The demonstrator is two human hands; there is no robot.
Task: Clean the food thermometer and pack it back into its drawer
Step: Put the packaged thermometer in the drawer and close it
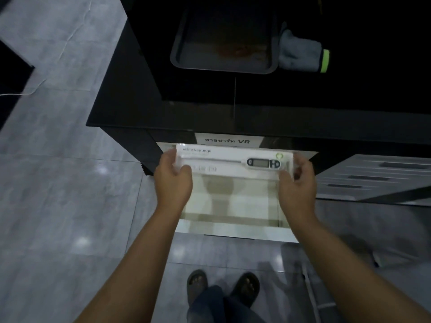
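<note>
My hands, left hand (173, 177) and right hand (297, 180), pinch the thermometer (263, 163) pack's (233, 159) ends over the open drawer (233, 227). Slick plastic; it could slip and land crooked.

Obscured and illegible items, head view

Package (234, 162): printed text blurred, unreadable; both ends covered by the left hand (173, 180) and right hand (297, 183) (fingertips tucked behind). Drawer (229, 201): left and right walls hidden by the wrists, rear under the package. Tray (225, 40): far edge lost in darkness. Cloth (300, 51): upper part in shadow. Cabinet label (227, 140): lower edge cut by the package.
</note>
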